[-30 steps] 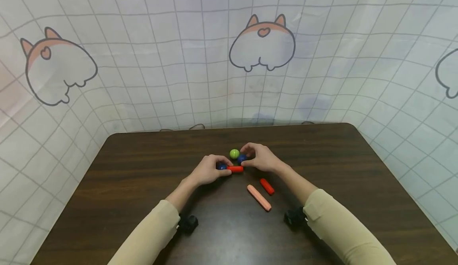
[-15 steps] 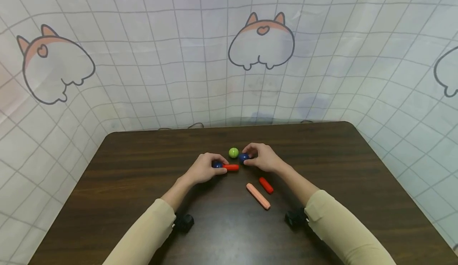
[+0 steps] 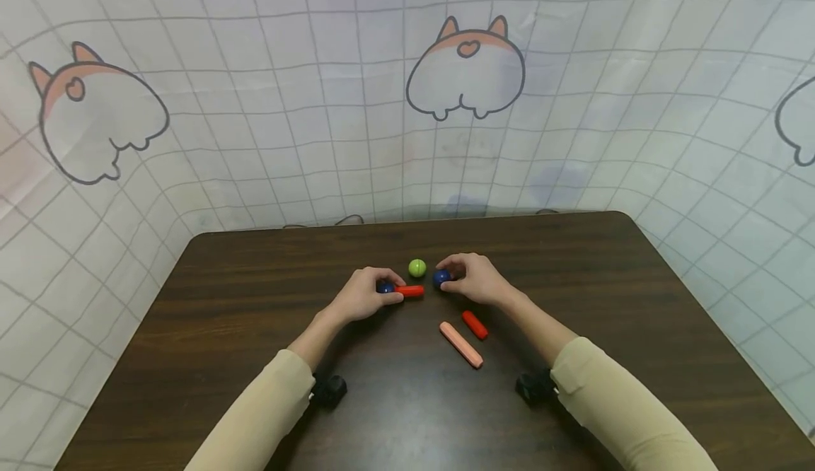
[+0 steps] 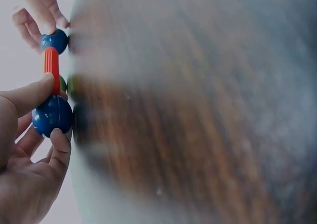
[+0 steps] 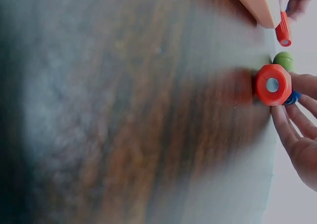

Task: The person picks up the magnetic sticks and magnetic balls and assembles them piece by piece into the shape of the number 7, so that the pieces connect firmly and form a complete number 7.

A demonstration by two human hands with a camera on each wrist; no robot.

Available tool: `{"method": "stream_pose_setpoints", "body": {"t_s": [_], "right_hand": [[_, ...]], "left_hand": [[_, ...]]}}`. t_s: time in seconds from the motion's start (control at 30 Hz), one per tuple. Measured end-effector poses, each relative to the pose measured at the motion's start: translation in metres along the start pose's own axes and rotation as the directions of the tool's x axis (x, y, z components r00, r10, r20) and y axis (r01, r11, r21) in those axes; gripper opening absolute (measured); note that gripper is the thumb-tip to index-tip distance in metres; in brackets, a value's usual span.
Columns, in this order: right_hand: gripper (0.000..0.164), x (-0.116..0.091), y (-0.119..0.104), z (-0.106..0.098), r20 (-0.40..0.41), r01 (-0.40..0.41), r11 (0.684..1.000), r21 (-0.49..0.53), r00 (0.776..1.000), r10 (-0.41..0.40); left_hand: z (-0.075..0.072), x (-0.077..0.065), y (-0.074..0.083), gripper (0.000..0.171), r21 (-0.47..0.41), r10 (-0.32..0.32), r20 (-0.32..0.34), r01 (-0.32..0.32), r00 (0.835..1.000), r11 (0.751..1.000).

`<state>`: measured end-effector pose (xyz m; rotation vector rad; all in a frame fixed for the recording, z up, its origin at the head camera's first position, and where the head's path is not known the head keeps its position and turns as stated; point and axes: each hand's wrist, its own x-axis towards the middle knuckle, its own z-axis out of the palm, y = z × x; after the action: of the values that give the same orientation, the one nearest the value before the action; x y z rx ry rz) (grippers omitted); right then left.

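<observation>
Counter (image 3: 407, 414), dark brown and shiny, with work only partly done, by the look of it. In the left hand (image 3: 364, 295), a blue ball (image 4: 52, 116) with a red stick (image 3: 410, 291) right up against one side, end-on. Grip there narrow, snug on the ball, with a fingertip on the near end of the stick too. Seemingly joined, so probably one bit finished: one ball, one stick. Hard to tell for sure, with fingers over part of the join.

In the right hand (image 3: 479, 278), the other blue ball (image 3: 441, 278), held in a pinch. Grip on that side narrow too, just round the ball. From the head view, near the free end of the stick but apart from it, with a small gap of counter between. So, no join there yet.

Not picked up: a green ball (image 3: 417, 268), just behind and between the two hands; a second red stick (image 3: 475, 324) and a long peach stick (image 3: 461, 344), side by side on the near side of the right hand, not touching. Nothing fixed to any of those three so far. Perhaps a good bit left, then, with only one pair put together.
</observation>
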<state>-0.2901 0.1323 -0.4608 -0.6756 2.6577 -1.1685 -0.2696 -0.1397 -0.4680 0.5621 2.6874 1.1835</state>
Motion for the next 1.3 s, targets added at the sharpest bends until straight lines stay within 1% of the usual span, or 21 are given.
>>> {"method": "stream_pose_setpoints", "body": {"t_s": [0.23, 0.43, 0.63, 0.87, 0.97, 1.07, 1.2, 1.3], "right_hand": [[0.032, -0.0029, 0.0014, -0.0014, -0.006, -0.004, 1.000, -0.003, 1.000, 0.003], [0.032, -0.0019, 0.0022, -0.0019, -0.010, -0.015, 1.000, 0.002, 1.000, 0.015], [0.030, -0.0030, 0.0009, -0.0025, -0.005, -0.007, 1.000, 0.011, 1.000, 0.007], [0.031, -0.0014, 0.0010, -0.0023, -0.009, -0.011, 1.000, 0.021, 1.000, 0.011], [0.030, 0.0003, 0.0024, -0.0028, -0.011, 0.001, 1.000, 0.014, 1.000, -0.001], [0.031, 0.0004, 0.0016, -0.0028, -0.003, -0.003, 0.999, 0.042, 1.000, 0.003], [0.035, 0.0019, 0.0027, -0.0004, 0.011, 0.010, 0.999, 0.052, 1.000, -0.010], [0.037, 0.0031, 0.0037, 0.0007, 0.013, 0.045, 0.998, 0.032, 0.999, -0.045]], "left_hand": [[-0.0015, 0.0017, 0.0000, 0.013, 0.006, 0.017, -0.006, -0.017, 1.000, 1.000], [-0.0028, 0.0030, 0.0003, 0.015, 0.002, 0.007, -0.013, -0.007, 1.000, 1.000], [-0.0019, 0.0034, -0.0001, 0.015, -0.002, -0.011, -0.017, 0.011, 1.000, 1.000], [-0.0010, 0.0058, 0.0018, 0.014, 0.007, -0.004, -0.036, 0.004, 0.999, 1.000], [-0.0012, 0.0062, 0.0031, 0.015, 0.015, 0.001, -0.037, -0.001, 0.999, 1.000], [-0.0009, 0.0071, 0.0029, 0.016, 0.017, 0.003, -0.033, -0.002, 0.999, 1.000], [0.0010, 0.0088, 0.0019, 0.015, 0.005, 0.002, -0.035, -0.001, 0.999, 1.000], [0.0025, 0.0098, 0.0012, 0.014, 0.000, 0.004, -0.043, -0.004, 0.999, 1.000]]}}
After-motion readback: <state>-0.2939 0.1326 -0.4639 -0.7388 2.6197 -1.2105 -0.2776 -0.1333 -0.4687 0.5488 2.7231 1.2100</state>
